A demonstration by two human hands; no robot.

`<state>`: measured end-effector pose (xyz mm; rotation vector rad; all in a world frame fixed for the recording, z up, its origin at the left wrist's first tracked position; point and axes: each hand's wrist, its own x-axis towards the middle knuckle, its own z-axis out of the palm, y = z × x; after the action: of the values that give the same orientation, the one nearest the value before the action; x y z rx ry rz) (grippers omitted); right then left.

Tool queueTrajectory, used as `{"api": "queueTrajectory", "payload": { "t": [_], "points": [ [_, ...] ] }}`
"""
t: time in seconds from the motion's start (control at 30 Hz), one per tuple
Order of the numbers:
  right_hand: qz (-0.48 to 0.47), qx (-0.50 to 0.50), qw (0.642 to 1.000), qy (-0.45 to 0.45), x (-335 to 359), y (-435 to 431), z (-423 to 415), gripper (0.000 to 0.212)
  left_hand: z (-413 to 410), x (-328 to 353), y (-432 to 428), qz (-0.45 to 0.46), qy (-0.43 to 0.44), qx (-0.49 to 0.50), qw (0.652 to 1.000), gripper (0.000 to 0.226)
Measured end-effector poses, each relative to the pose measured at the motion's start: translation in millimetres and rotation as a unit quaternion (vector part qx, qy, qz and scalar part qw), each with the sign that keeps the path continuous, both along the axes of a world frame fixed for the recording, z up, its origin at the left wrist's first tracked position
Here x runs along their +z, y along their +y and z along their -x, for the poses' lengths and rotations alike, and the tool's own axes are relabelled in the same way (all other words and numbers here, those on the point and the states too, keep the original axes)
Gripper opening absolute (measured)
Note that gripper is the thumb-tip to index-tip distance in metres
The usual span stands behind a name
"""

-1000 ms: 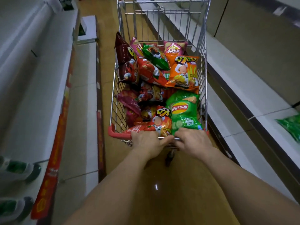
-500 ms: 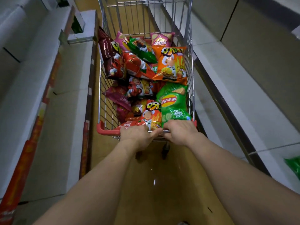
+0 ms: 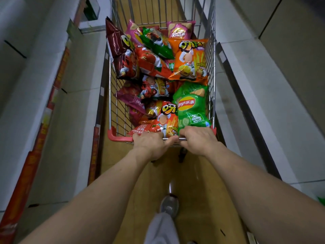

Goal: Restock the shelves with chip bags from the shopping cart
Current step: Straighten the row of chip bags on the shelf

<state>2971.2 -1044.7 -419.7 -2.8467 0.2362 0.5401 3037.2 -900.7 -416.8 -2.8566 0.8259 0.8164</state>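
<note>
Between left shelf (image 3: 73, 103) and right shelf (image 3: 263, 88), on tan floor (image 3: 193, 182): shopping cart (image 3: 115, 103), long axis pointing straight ahead, handle end nearest. Heaped inside, glossy chip bags (image 3: 151, 64) in red, orange, green and pink. Green Lay's bag (image 3: 191, 106) at near right corner, logo upright; orange bag (image 3: 190, 60) behind it. Left hand (image 3: 149, 145) and right hand (image 3: 197, 140) curled around red-ended handle bar (image 3: 119, 138), side by side.

Glossy tan floor (image 3: 197, 191) runs beneath the left hand (image 3: 149, 145) and right hand (image 3: 197, 140), pale grey shelves (image 3: 79, 85) with red-orange edge strips (image 3: 26, 182) lie left of them, plainer grey shelves (image 3: 263, 85) right, under dim light.
</note>
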Motion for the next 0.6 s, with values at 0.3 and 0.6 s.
{"api": "queueTrajectory", "payload": {
  "t": [0.3, 0.6],
  "points": [
    [-0.169, -0.056, 0.979, 0.096, 23.4, -5.6, 0.7, 0.022, -46.2, 9.7, -25.9, -0.051, 0.157, 0.028, 0.986, 0.064],
    [-0.052, -0.24, 0.969, 0.023, 14.4, -12.0, -49.0, 0.077, -60.5, -7.5, -69.4, 0.233, 0.324, 0.359, 0.844, 0.019]
  ]
}}
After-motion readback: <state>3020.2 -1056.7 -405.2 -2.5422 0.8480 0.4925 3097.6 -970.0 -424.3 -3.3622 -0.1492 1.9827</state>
